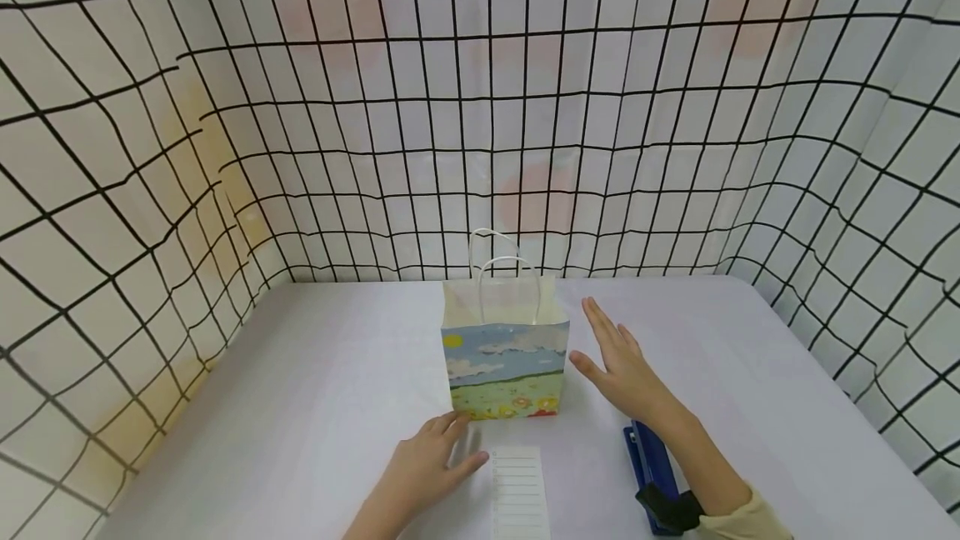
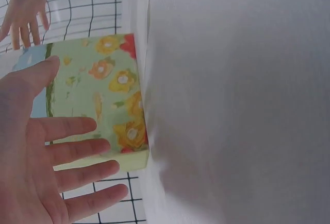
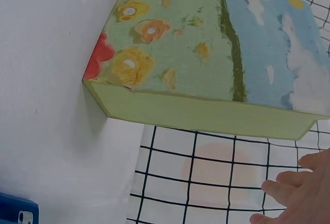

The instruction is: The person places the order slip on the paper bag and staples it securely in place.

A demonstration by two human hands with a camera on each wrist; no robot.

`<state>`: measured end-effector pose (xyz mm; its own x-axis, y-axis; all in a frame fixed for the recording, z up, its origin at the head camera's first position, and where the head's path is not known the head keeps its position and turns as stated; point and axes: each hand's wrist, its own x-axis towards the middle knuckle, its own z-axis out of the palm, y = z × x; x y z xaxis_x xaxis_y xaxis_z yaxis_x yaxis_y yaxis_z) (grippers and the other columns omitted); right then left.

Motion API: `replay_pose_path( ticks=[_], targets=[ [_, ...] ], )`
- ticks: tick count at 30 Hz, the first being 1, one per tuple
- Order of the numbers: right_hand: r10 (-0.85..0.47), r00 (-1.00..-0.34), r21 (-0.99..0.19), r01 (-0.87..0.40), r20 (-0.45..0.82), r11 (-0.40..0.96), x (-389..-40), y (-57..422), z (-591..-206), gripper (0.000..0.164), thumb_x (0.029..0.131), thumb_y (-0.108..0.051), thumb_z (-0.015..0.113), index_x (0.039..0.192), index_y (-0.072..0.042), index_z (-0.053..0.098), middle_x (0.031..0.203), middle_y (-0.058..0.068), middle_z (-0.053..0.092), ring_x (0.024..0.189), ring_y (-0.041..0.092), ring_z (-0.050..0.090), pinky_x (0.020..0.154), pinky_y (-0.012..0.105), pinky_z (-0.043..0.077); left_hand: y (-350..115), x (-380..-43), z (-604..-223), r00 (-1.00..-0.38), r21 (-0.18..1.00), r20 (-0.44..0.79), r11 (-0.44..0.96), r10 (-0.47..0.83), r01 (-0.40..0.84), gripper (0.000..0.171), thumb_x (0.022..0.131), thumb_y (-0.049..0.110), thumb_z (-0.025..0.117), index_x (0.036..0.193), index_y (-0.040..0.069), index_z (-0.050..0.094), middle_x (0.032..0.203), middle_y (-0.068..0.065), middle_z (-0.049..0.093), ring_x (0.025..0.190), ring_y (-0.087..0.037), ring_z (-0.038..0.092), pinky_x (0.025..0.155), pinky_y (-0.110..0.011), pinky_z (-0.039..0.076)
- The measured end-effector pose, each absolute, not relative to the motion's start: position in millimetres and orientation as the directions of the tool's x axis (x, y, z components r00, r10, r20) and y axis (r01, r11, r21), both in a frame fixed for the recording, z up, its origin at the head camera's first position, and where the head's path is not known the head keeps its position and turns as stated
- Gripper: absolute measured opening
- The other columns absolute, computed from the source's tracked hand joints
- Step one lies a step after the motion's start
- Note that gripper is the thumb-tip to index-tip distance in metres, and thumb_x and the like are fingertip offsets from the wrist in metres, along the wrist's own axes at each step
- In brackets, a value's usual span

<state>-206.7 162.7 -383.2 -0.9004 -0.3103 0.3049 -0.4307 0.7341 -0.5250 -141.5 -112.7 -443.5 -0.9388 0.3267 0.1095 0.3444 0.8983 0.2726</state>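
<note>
A paper gift bag [image 1: 506, 373] with a painted sky and flower meadow stands upright on the table, its white rope handles raised. My left hand [image 1: 426, 461] is by the bag's lower left front corner, fingers extended; whether it touches the bag I cannot tell. In the left wrist view, that hand [image 2: 56, 157] has its fingers spread in front of the flowered panel. Off the bag's right side, my right hand [image 1: 626, 369] is held with straight fingers and holds nothing. The right wrist view shows its fingers [image 3: 289, 185] apart from the bag's green side [image 3: 206, 115].
A white lined paper sheet [image 1: 517, 490] lies in front of the bag. Under the right forearm, a blue stapler-like tool [image 1: 651, 461] lies on the table [image 1: 300, 407]. Black grid netting over white walls surrounds the table at the back and both sides.
</note>
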Motion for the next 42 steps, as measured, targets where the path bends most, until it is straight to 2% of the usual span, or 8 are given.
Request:
replay_pose_path(
  ticks=[4, 13, 26, 34, 42],
  targets=[
    [-0.307, -0.894, -0.551, -0.444, 0.326, 0.707, -206.8, 160.5, -384.3, 0.074, 0.092, -0.041, 0.046, 0.146, -0.006, 0.008, 0.152, 0.019, 0.011, 0.138, 0.039, 0.013, 0.106, 0.061, 0.007, -109.5, -141.5, -444.1, -0.935, 0.255, 0.099, 0.899, 0.341, 0.355, 0.058, 0.086, 0.054, 0.049, 0.125, 0.012, 0.053, 0.126, -0.009, 0.056, 0.113, -0.027, 0.053, 0.067, -0.047, 0.050],
    [-0.299, -0.887, -0.597, -0.458, 0.350, 0.659, -209.4, 155.5, -384.2, 0.071, 0.093, -0.039, 0.045, 0.147, -0.011, 0.007, 0.153, 0.016, 0.010, 0.137, 0.042, 0.014, 0.101, 0.067, 0.015, -99.1, -142.7, -445.4, -0.916, 0.227, 0.163, 0.890, 0.366, 0.396, 0.048, 0.086, 0.045, 0.055, 0.120, 0.012, 0.057, 0.121, -0.008, 0.058, 0.109, -0.026, 0.056, 0.068, -0.043, 0.052],
    [-0.301, -0.901, -0.701, -0.432, 0.311, 0.568, -212.7, 149.5, -379.2, 0.072, 0.094, -0.039, 0.044, 0.147, -0.018, 0.001, 0.153, 0.014, 0.005, 0.139, 0.040, 0.008, 0.101, 0.067, 0.014, -89.0, -145.4, -448.9, -0.913, 0.210, 0.158, 0.891, 0.376, 0.403, 0.047, 0.085, 0.043, 0.057, 0.120, 0.012, 0.057, 0.115, -0.006, 0.060, 0.106, -0.023, 0.057, 0.066, -0.039, 0.053],
    [-0.297, -0.908, -0.745, -0.414, 0.296, 0.523, -217.4, 146.7, -376.3, 0.070, 0.095, -0.037, 0.044, 0.147, -0.019, 0.001, 0.150, 0.018, 0.014, 0.137, 0.039, 0.018, 0.099, 0.067, 0.021, -82.3, -146.8, -454.0, -0.930, 0.242, 0.100, 0.898, 0.354, 0.368, 0.051, 0.084, 0.043, 0.058, 0.124, 0.012, 0.055, 0.119, -0.007, 0.059, 0.109, -0.023, 0.056, 0.066, -0.043, 0.052],
    [-0.315, -0.903, -0.756, -0.420, 0.292, 0.502, -220.5, 143.4, -373.4, 0.071, 0.094, -0.037, 0.045, 0.147, -0.015, 0.003, 0.151, 0.017, 0.012, 0.132, 0.040, 0.028, 0.098, 0.062, 0.029, -77.2, -150.4, -457.4, -0.933, 0.223, 0.080, 0.906, 0.351, 0.360, 0.050, 0.082, 0.043, 0.061, 0.121, 0.012, 0.057, 0.115, -0.006, 0.060, 0.106, -0.022, 0.057, 0.065, -0.041, 0.051]
  ],
)
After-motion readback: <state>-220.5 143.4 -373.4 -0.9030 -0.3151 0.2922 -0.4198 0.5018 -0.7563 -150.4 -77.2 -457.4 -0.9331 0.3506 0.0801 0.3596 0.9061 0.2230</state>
